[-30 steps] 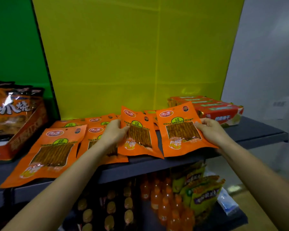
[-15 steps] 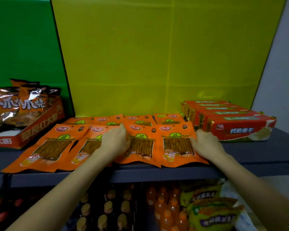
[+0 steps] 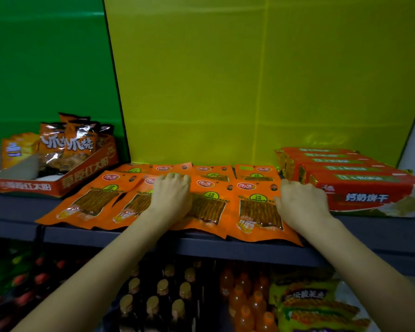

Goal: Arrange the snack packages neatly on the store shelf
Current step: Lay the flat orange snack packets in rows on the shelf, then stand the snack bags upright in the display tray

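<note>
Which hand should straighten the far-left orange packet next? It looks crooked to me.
The left hand: it rests on the middle packets, right beside the slanted far-left packet. The right hand lies at the row's other end, by the red boxes.

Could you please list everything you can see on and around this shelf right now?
orange snack packets: about eight, orange, flat in two rows mid-shelf
shelf: one, dark grey
biscuit packs: about five, red, right end
display box: one, red, left end, holding brown bags
yellow pack: one, far left
bottles: many, brown and orange, lower shelf
yellow-green bags: several, lower right
left hand: flat on packets
right hand: flat on rightmost packet
</note>
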